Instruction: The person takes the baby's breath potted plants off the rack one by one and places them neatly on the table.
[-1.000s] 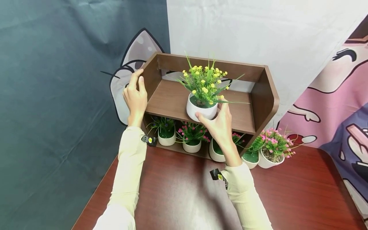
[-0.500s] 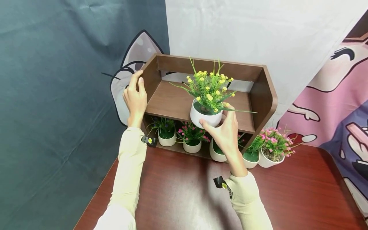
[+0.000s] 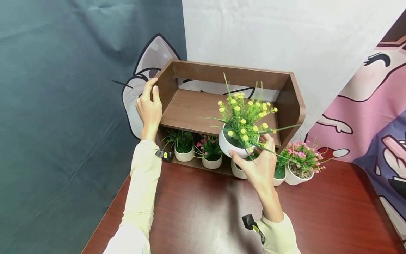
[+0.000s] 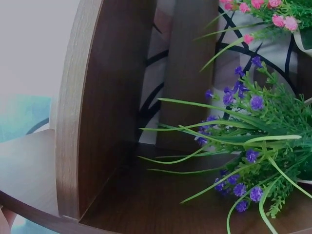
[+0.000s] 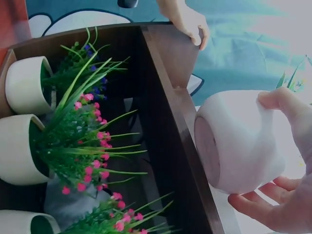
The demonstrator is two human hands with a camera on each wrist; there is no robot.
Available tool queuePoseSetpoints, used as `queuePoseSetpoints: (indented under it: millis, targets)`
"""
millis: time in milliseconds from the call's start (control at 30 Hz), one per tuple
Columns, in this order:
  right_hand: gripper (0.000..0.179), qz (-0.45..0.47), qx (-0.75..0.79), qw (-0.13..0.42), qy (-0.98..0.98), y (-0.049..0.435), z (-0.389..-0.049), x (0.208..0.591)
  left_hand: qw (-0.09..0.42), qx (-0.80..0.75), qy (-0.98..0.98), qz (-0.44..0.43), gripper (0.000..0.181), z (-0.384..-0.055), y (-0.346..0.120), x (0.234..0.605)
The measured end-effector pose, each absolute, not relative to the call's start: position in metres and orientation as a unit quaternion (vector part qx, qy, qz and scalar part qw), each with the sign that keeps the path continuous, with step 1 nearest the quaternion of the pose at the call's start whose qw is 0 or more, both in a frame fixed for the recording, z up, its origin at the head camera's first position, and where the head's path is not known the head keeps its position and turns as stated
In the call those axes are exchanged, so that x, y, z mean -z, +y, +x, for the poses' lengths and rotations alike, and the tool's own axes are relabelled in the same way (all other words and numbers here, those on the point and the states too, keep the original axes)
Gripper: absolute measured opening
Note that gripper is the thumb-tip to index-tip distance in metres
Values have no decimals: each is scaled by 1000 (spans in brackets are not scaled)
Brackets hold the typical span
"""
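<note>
My right hand grips a white pot with yellow flowers, thumb on its near side and fingers round the right. The pot is tilted and held in front of the upper board's front edge; its underside shows in the right wrist view, where the white pot hangs beside the brown shelf. My left hand rests at the top of the left side panel of the shelf, fingers extended along its edge. In the left wrist view, purple flowers stand in the lower level near the side panel.
Several potted plants stand in the lower level, among them a purple-flowered pot and a pink-flowered pot. Right of the shelf, another pink-flowered pot stands on the red-brown table. A white cloth wall hangs behind.
My right hand has carried the yellow-flowered pot from over the upper board toward me and to the right, past the front edge, tilting it. My left hand has stayed in place.
</note>
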State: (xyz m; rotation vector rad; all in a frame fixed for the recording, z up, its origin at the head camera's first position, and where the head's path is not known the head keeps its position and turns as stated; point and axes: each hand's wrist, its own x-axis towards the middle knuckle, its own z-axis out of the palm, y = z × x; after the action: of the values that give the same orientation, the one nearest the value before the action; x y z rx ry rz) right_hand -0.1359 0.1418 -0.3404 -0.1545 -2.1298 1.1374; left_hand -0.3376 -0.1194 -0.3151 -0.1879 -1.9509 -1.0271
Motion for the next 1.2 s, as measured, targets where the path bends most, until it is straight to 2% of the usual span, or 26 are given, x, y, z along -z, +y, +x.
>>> queuePoseSetpoints:
  millis: [167,400,500,733,1000,1200]
  targets:
    - [74,-62,-457,359,-811,151,-118,355,444,417,-790,-72,26,-338,-120,314]
    - [66,-73,-516,314,-794,151,-92,365,444,417,-790,-70,26,-338,-120,315]
    - [68,-74,-512,312,-797,155,-84,379,445,416,-790,-70,26,-339,-119,315]
    - [79,-113,-396,337,-847,174,-67,426,454,408,-788,-73,27,-339,-120,315]
    - [83,-140,-391,327,-849,194,-45,460,456,412,-785,-75,27,-340,-119,316]
    - [92,-169,-383,347,-839,240,-34,540,455,410,-787,-72,27,-341,-119,316]
